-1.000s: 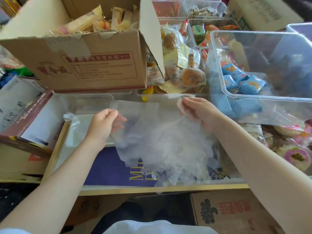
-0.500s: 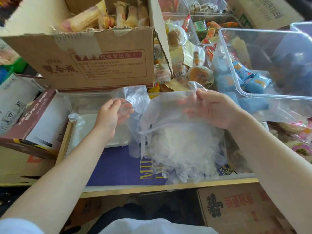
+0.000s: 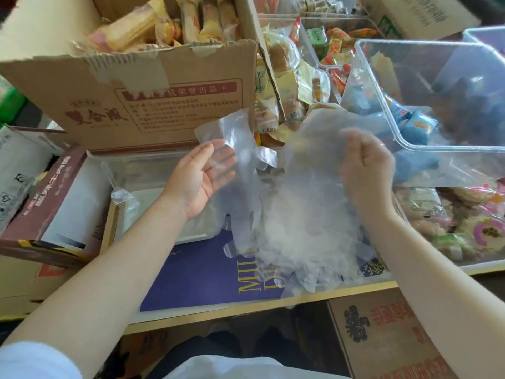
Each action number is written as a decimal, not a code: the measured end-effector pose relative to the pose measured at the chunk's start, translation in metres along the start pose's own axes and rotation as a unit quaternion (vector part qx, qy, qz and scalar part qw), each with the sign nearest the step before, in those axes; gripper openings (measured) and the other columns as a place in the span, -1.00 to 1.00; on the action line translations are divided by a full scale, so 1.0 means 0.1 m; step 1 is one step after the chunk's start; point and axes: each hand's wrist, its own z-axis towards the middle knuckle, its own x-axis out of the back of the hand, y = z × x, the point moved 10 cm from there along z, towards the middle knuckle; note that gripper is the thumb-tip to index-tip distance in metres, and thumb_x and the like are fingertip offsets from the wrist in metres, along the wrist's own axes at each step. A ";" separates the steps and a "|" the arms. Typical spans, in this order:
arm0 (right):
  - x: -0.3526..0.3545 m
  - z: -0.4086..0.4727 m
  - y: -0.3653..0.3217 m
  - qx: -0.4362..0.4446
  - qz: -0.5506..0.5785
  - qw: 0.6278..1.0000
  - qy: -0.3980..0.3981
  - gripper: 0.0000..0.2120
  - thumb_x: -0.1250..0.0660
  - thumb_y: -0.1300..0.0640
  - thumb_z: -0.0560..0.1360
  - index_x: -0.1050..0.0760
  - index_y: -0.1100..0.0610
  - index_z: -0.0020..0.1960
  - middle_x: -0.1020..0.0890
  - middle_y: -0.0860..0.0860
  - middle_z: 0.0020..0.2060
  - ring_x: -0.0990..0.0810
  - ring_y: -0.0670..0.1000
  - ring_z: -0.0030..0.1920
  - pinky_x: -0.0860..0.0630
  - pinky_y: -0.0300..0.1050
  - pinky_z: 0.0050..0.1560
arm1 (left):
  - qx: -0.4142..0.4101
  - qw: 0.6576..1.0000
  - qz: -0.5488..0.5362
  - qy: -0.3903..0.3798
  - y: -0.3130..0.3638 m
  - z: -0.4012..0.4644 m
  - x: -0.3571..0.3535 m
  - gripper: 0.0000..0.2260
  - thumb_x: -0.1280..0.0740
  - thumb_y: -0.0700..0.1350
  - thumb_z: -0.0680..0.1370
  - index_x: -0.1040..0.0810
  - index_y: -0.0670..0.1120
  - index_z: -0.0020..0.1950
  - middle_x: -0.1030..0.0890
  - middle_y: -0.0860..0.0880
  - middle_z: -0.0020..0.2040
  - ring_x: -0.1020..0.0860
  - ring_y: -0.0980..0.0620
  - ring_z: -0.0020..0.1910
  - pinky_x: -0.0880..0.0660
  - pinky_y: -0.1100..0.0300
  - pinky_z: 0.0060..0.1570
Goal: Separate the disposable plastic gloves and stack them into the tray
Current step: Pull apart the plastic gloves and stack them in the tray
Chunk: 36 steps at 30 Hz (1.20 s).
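Note:
A heap of thin clear plastic gloves (image 3: 303, 231) lies on a blue box lid in front of me. My right hand (image 3: 366, 173) grips the top of the heap, with its fingers curled into the plastic. One separated glove (image 3: 237, 143) hangs over the straight fingers of my left hand (image 3: 196, 179), whose palm is turned up just left of the heap. The clear tray (image 3: 136, 160) with a white bottom sits under and left of my left hand. A bit of clear plastic lies at its left wall.
A torn cardboard box (image 3: 153, 102) of wrapped snacks stands right behind the tray. A large clear bin (image 3: 410, 143) with blue packets is at the right, snack packs (image 3: 481, 228) below it. A brown box (image 3: 54, 203) flanks the tray's left. The blue lid (image 3: 196, 272) has a gold edge.
My left hand has drawn one glove leftward off the heap and turned palm up with straight fingers. My right hand has curled tighter on the heap's top.

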 end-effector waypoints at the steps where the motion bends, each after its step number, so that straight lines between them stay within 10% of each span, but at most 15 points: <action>1: -0.11 -0.10 -0.11 0.020 -0.020 0.999 -0.018 -0.73 -0.16 0.16 0.57 -0.60 0.24 -0.05 -0.63 0.06 -0.15 -0.57 0.07 -0.08 -0.45 -0.06 0.00 | 0.003 1.000 -0.001 -0.009 -0.02 0.00 -0.03 -0.77 -0.10 -0.13 0.65 -0.56 -0.07 0.02 -0.68 -0.01 -0.10 -0.64 0.00 0.01 -0.56 0.05 0.06; 8: -1.02 -0.54 -0.23 -0.036 0.018 0.986 -0.165 -0.70 -0.08 0.15 0.62 -0.45 0.30 -0.15 -0.49 0.20 -0.33 -0.49 0.21 -0.24 -0.49 0.09 -0.17 | 0.029 0.994 0.066 -0.077 -0.28 -0.11 -0.28 -0.74 -0.08 -0.13 0.65 -0.56 0.00 0.11 -0.65 0.02 0.05 -0.57 0.00 0.14 -0.51 0.09 0.15; 13: -1.39 -0.79 -0.23 -0.067 0.039 0.966 -0.248 -0.79 -0.12 0.18 0.58 -0.43 0.24 0.13 -0.46 0.07 -0.07 -0.52 0.13 -0.03 -0.51 0.17 0.01 | 0.011 0.989 0.092 -0.117 -0.42 -0.22 -0.38 -0.73 -0.08 -0.17 0.65 -0.52 -0.11 0.21 -0.66 0.03 0.03 -0.61 0.14 0.02 -0.52 0.31 -0.06; 20: -1.42 -1.12 -0.29 0.009 0.030 0.932 -0.360 -0.30 -0.02 0.29 0.40 0.02 0.14 0.53 -0.39 0.11 0.33 -0.41 0.07 0.30 -0.44 -0.01 0.25 | -0.039 0.970 0.175 -0.164 -0.36 -0.25 -0.30 -0.60 -0.52 -0.09 0.36 -0.52 -0.02 0.15 -0.65 0.07 0.02 -0.60 0.13 0.06 -0.50 0.29 -0.02; 23: -1.35 -1.13 -0.30 0.026 0.066 0.926 -0.371 -0.34 -0.04 0.44 0.39 -0.14 0.14 0.47 -0.49 -0.02 0.18 -0.56 -0.04 0.10 -0.49 -0.19 0.11 | -0.084 0.957 0.254 -0.114 -0.24 -0.19 -0.22 -0.89 -0.33 -0.20 0.53 -0.60 -0.04 0.01 -0.68 0.09 -0.13 -0.61 0.18 -0.07 -0.47 0.36 -0.06; 26: -1.00 -0.90 -0.09 0.005 0.070 0.975 -0.212 -0.68 -0.21 0.36 0.43 -0.37 0.12 0.15 -0.53 -0.15 -0.10 -0.54 -0.19 -0.17 -0.47 -0.27 -0.10 | -0.083 0.959 0.255 -0.092 -0.18 -0.14 -0.14 -0.85 -0.27 -0.20 0.56 -0.63 -0.10 -0.10 -0.69 0.02 -0.15 -0.63 0.07 -0.09 -0.50 0.27 -0.08; 30: -0.86 -0.73 0.45 -0.218 0.171 0.943 -0.186 -0.52 -0.39 0.18 0.47 -0.29 0.04 0.32 -0.43 -0.11 0.18 -0.41 -0.14 0.16 -0.38 -0.24 0.19 | 0.011 0.966 0.186 -0.179 -0.25 -0.20 -0.26 -0.82 -0.33 -0.02 0.42 -0.69 -0.05 -0.23 -0.69 -0.04 -0.16 -0.64 0.05 -0.11 -0.55 0.23 -0.06; 36: -0.75 -0.51 0.36 -0.159 0.207 0.937 -0.232 -0.87 -0.39 0.23 0.45 -0.55 0.01 -0.19 -0.56 -0.04 0.16 -0.50 -0.07 0.19 -0.34 0.05 0.34 | 0.041 0.951 0.233 -0.197 -0.26 -0.24 -0.32 -0.79 -0.28 -0.04 0.45 -0.69 -0.05 -0.22 -0.70 -0.03 -0.14 -0.63 0.05 -0.09 -0.54 0.25 -0.05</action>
